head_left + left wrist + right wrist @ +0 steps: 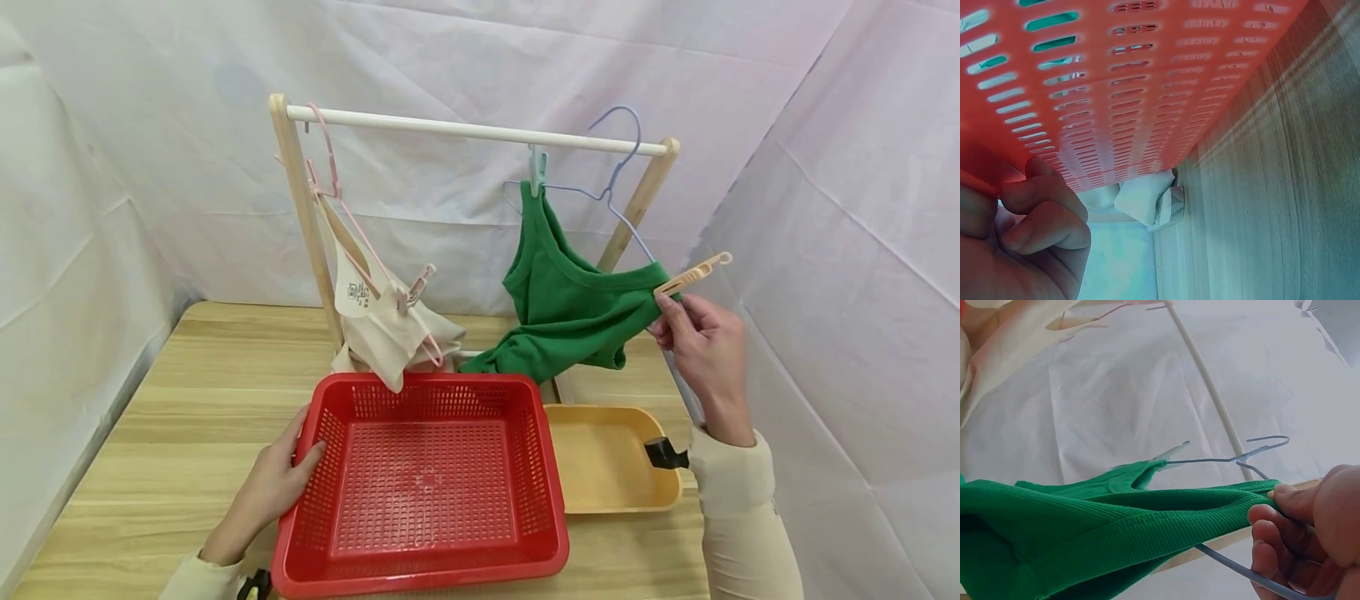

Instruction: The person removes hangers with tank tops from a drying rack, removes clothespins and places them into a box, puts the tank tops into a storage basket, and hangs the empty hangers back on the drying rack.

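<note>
My left hand (273, 479) grips the left rim of a red plastic basket (431, 483), its fingers curled under the edge in the left wrist view. A green tank top (570, 300) hangs tilted on a blue hanger (606, 193) hooked over the white rod. One strap is held by a mint clothespin (537, 171). At the other strap, my right hand (708, 354) pinches the cloth between thumb and fingers, beside the hanger's lower end. A light orange clothespin (693, 275) sits on that strap, right at the thumb tip.
A cream garment (390, 321) hangs on a pink hanger (330, 150) at the rack's left, with a pale pink clothespin (416, 292). The white rod (450, 127) spans two wooden posts. A yellow tray (607, 458) stands right of the basket. White cloth (412, 50) surrounds the wooden table (172, 400).
</note>
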Demonstrator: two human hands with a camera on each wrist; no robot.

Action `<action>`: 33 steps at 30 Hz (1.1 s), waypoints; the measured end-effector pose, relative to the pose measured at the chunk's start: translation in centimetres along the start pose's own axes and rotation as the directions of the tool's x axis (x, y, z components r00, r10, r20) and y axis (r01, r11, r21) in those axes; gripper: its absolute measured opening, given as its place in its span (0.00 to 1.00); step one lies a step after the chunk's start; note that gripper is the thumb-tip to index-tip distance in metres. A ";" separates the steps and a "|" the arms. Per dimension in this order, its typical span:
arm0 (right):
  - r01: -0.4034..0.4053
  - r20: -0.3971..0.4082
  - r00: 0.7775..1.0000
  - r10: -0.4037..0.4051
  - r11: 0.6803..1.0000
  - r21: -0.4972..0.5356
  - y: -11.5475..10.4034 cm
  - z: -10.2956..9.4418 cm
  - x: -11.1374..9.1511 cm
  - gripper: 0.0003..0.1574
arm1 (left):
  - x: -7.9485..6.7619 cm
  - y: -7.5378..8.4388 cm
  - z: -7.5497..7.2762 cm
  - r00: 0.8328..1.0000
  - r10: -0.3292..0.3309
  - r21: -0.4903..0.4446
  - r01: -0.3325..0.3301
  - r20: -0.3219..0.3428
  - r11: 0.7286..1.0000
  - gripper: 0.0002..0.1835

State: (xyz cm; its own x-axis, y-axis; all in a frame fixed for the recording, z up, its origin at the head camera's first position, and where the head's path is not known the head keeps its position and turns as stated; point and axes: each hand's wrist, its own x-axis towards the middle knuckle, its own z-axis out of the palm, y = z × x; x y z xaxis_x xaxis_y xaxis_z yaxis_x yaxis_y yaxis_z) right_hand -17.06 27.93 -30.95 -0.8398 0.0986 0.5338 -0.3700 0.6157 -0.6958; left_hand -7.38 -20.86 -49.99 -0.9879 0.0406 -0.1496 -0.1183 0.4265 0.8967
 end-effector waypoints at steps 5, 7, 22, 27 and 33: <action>0.007 -0.005 1.000 -0.007 1.000 -0.008 -0.6 -0.3 -0.4 0.18 | -0.1 0.0 0.0 1.000 -0.009 -0.004 0.009 0.005 1.000 0.37; 0.013 -0.006 1.000 -0.013 1.000 -0.005 -0.8 -0.5 -0.5 0.18 | -0.1 0.0 0.0 1.000 -0.012 -0.004 0.012 0.004 1.000 0.37; 0.099 0.041 0.994 -0.098 0.995 -0.004 -1.9 -1.7 -2.0 0.14 | -0.1 0.0 0.1 1.000 0.001 0.011 -0.001 -0.006 1.000 0.37; 0.121 0.070 0.990 -0.121 0.993 0.006 -2.1 -2.1 -2.5 0.11 | -0.2 0.0 0.1 1.000 0.000 0.008 0.000 -0.007 1.000 0.37; 0.173 0.095 0.979 -0.182 0.980 0.098 -2.3 -2.5 -3.0 0.06 | -0.2 -0.1 0.1 1.000 0.008 -0.004 -0.008 -0.009 1.000 0.37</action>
State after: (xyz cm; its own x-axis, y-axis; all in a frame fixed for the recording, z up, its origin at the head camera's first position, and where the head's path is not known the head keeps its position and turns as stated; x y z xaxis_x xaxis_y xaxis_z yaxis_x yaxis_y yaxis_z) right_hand -12.75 28.18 -29.78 -0.7922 -0.0902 0.6035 -0.5469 0.5435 -0.6367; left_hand -7.16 -20.81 -50.13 -0.9897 0.0362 -0.1388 -0.1107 0.4224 0.8996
